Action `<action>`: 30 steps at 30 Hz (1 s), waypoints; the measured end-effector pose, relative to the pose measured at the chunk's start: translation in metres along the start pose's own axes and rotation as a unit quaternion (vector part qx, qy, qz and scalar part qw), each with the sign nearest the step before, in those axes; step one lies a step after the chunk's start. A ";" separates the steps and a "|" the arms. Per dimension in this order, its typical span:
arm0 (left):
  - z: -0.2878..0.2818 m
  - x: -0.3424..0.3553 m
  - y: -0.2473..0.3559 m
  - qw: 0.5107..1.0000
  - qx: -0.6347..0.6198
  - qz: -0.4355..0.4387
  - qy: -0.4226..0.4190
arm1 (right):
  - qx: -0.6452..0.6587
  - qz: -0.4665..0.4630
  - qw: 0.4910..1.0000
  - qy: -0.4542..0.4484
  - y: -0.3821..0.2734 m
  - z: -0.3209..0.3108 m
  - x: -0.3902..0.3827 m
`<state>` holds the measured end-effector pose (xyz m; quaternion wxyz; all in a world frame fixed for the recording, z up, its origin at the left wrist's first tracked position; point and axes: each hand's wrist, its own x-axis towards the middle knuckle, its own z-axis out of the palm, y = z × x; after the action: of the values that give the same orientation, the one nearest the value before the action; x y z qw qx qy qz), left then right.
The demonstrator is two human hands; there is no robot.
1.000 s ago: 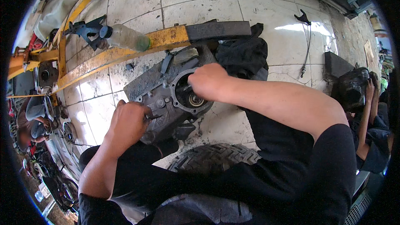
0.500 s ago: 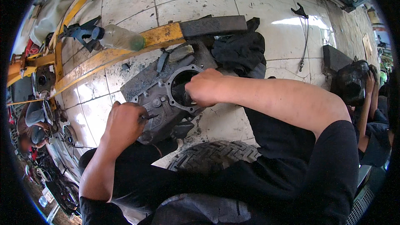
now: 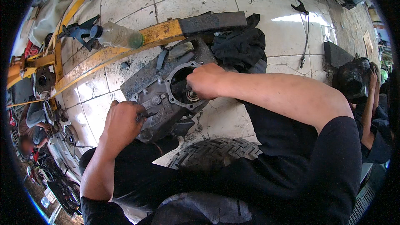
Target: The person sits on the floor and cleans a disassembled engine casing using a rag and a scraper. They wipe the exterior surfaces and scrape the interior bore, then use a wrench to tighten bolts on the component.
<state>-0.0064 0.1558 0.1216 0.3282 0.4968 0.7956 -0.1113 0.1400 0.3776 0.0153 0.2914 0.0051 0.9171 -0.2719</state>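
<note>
I found my right hand (image 3: 206,81) closed, fingers dipped into the round opening of the engine case (image 3: 166,96); my left hand (image 3: 123,123) gripped its edge at seven o'clock. The case lay on the tiled floor (image 3: 266,0): grey cast metal, grimy. I judged it heavy, rigid, greasy, best held by its rim.

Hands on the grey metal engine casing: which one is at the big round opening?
The right hand, its fingers at the rim of the round opening of the grey metal engine casing. The left hand grips the casing's lower left edge instead.
</note>
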 end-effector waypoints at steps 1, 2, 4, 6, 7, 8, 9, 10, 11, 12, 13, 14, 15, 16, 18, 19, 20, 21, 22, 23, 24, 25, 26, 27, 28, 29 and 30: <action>-0.001 0.000 0.001 1.000 0.001 -0.004 -0.006 | 0.001 -0.006 1.000 -0.006 0.000 -0.001 -0.002; -0.001 0.001 0.002 1.000 0.004 -0.002 -0.004 | 0.002 -0.011 1.000 -0.012 0.000 -0.002 -0.004; -0.002 0.002 0.002 1.000 0.011 0.005 0.001 | 0.000 -0.018 1.000 -0.024 -0.001 -0.006 -0.006; -0.003 0.002 0.003 1.000 0.010 0.007 0.000 | -0.009 -0.025 0.999 -0.041 -0.001 -0.013 -0.006; -0.002 0.001 0.002 1.000 0.008 0.006 -0.001 | -0.025 -0.011 0.999 -0.023 0.000 -0.018 -0.005; -0.001 0.001 0.002 1.000 0.009 0.004 0.001 | -0.041 0.003 0.999 -0.006 0.003 -0.025 -0.003; -0.002 0.001 0.001 1.000 0.011 0.004 0.005 | -0.066 0.011 0.998 0.013 0.008 -0.032 -0.003; -0.002 0.001 0.001 1.000 0.012 0.004 0.010 | -0.049 0.020 0.998 0.016 0.011 -0.039 -0.003; 0.000 -0.001 0.000 1.000 0.008 0.003 0.010 | -0.048 0.018 0.998 0.037 0.011 -0.036 -0.001; 0.001 -0.001 -0.002 1.000 0.008 0.004 0.012 | -0.047 0.017 0.997 0.060 0.014 -0.031 0.001; 0.004 -0.001 -0.005 1.000 0.006 0.002 0.012 | -0.047 0.018 0.996 0.069 0.013 -0.023 0.005; 0.006 0.000 -0.006 1.000 0.006 0.007 0.013 | -0.046 0.018 0.996 0.077 0.011 -0.014 0.008; 0.009 0.000 -0.007 1.000 0.005 0.008 0.013 | -0.046 0.015 0.995 0.085 0.008 -0.004 0.012; 0.008 -0.001 -0.008 1.000 0.005 0.006 0.015 | -0.041 0.012 0.995 0.086 0.005 0.005 0.016; 0.005 -0.002 -0.004 0.999 0.013 0.021 0.021 | -0.032 0.005 0.996 0.087 0.006 0.019 0.020; 0.004 -0.001 -0.003 0.999 0.016 0.028 0.023 | -0.047 -0.002 0.995 0.082 0.009 0.020 0.022; 0.002 -0.001 -0.003 0.999 0.014 0.027 0.022 | -0.059 -0.008 0.995 0.085 0.011 0.021 0.026; 0.002 0.000 -0.003 0.999 0.009 0.029 0.020 | -0.070 -0.010 0.994 0.085 0.011 0.021 0.027; 0.003 -0.001 -0.003 0.999 0.005 0.031 0.018 | -0.081 -0.011 0.993 0.086 0.011 0.021 0.029; 0.004 -0.003 -0.005 0.999 0.009 0.026 0.018 | -0.114 -0.017 0.990 0.079 0.008 0.023 0.033; 0.004 -0.001 -0.006 0.999 0.015 0.025 0.017 | -0.147 -0.017 0.986 0.073 0.003 0.023 0.035; 0.004 0.000 -0.007 0.999 0.021 0.025 0.017 | -0.178 -0.017 0.982 0.067 -0.002 0.023 0.036; 0.004 0.000 -0.007 0.999 0.019 0.028 0.019 | -0.189 -0.024 0.976 0.108 -0.003 0.030 0.039; 0.005 -0.001 -0.007 0.999 0.015 0.029 0.020 | -0.199 -0.032 0.968 0.147 -0.008 0.038 0.042; 0.005 -0.002 -0.007 0.999 0.011 0.031 0.021 | -0.208 -0.040 0.959 0.186 -0.009 0.043 0.045; 0.005 -0.003 -0.006 0.999 0.011 0.028 0.021 | -0.210 -0.059 0.964 0.150 -0.008 0.046 0.050; 0.005 -0.002 -0.007 0.999 0.010 0.028 0.022 | -0.192 -0.054 0.968 0.152 -0.008 0.045 0.050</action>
<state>-0.0094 0.1483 0.1183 0.3089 0.5241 0.7875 -0.0988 0.1209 0.3403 -0.0383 0.1286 -0.0590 0.9847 -0.1023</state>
